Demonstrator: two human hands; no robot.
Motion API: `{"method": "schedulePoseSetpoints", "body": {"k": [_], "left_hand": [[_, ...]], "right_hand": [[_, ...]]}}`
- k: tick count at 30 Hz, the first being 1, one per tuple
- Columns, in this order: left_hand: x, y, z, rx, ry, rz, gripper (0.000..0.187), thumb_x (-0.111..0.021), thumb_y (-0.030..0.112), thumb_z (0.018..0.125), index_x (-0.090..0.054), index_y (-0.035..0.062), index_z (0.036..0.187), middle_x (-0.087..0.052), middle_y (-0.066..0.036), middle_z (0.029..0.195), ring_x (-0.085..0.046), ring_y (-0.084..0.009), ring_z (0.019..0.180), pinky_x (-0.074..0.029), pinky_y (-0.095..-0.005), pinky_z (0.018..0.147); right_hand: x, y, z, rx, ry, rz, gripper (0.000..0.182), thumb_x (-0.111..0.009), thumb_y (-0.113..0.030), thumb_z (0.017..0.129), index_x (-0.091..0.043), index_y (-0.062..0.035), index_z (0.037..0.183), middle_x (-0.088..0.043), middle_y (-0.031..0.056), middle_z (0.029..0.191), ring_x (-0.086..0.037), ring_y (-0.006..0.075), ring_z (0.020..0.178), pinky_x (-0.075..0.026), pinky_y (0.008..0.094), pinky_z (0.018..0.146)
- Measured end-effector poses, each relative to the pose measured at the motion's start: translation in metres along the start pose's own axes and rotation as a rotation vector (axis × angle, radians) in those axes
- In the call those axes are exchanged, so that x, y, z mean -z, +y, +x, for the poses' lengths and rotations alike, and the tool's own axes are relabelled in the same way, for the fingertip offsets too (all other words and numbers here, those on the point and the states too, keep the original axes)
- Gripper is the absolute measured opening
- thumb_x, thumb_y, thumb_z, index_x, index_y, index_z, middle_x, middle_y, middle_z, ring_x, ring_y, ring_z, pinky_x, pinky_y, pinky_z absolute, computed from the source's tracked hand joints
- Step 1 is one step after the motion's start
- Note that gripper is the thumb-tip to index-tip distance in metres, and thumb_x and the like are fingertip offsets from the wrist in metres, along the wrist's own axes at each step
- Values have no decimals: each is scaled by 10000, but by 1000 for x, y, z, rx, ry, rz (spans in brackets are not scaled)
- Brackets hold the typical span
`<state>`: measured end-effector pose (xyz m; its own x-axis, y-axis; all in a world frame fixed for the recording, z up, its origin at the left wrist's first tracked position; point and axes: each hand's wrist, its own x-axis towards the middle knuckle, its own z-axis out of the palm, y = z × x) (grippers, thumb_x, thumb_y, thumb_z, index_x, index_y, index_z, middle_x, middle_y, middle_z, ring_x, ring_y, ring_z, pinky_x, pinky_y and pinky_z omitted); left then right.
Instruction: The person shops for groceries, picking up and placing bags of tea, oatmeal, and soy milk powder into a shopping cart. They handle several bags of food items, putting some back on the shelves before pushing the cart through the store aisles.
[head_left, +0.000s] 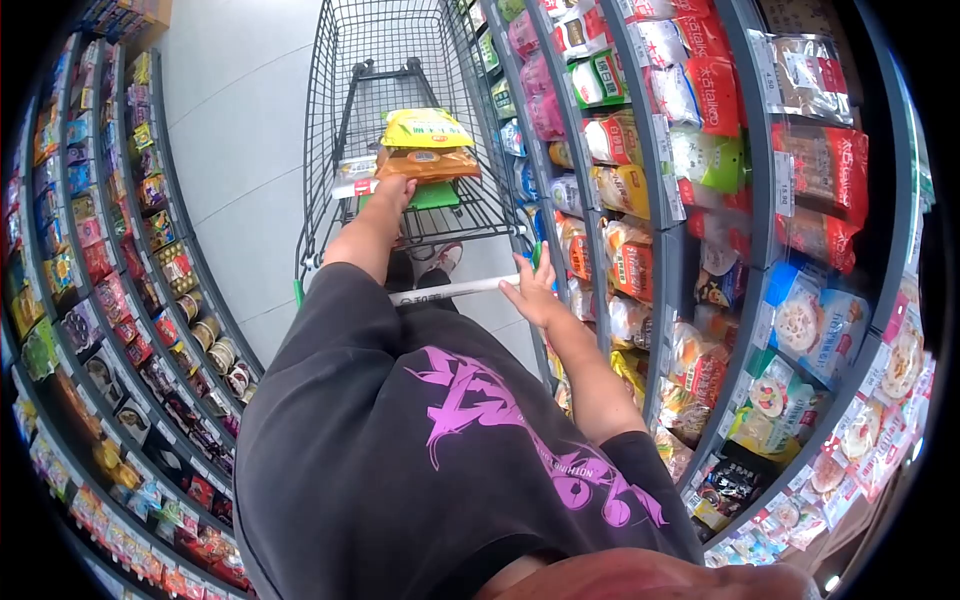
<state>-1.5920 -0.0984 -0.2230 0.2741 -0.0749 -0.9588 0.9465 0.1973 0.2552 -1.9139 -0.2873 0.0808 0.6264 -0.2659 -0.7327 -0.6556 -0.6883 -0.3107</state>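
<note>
My left hand [397, 190] reaches over the shopping cart's near end, its fingers closed at the near left edge of a brown snack bag [430, 165]; the fingertips are partly hidden. A yellow bag [427, 127] lies on top of the brown one. To the left of my hand is a white packet with a red patch [355, 178], and something flat and green [433, 195] shows below the bags. My right hand [533, 287] is at the right end of the white cart handle [460, 290], fingers spread and the thumb touching the bar.
The wire cart [335, 90] points away from me along a tiled aisle [225, 110]. Shelves of colourful bagged foods [610, 150] stand close on the right. More shelves with small packets and cups [150, 230] curve along the left. My shoe [447, 257] shows beneath the cart.
</note>
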Motion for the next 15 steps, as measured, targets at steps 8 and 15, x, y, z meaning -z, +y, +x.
{"method": "schedulePoseSetpoints", "body": {"k": [8,15], "left_hand": [[-10,34,-243,-95,-351,-62,204,-568,77,1112,-594,-16,1291,-747,-120,1082,-749,-171,891,-619,-243,704],[-22,2,-484,-470,-871,228,318,-667,172,1110,-622,14,1382,-739,-69,1269,-699,-136,1083,-564,-333,983]], "right_hand": [[-3,-10,-10,77,368,79,958,-724,-547,986,-287,-59,1686,-65,304,1778,-136,521,1619,-184,580,1325],[28,-99,-87,430,-295,1868,994,-625,-734,1002,-352,-45,1665,-429,200,1686,-439,351,1549,-357,539,1281]]}}
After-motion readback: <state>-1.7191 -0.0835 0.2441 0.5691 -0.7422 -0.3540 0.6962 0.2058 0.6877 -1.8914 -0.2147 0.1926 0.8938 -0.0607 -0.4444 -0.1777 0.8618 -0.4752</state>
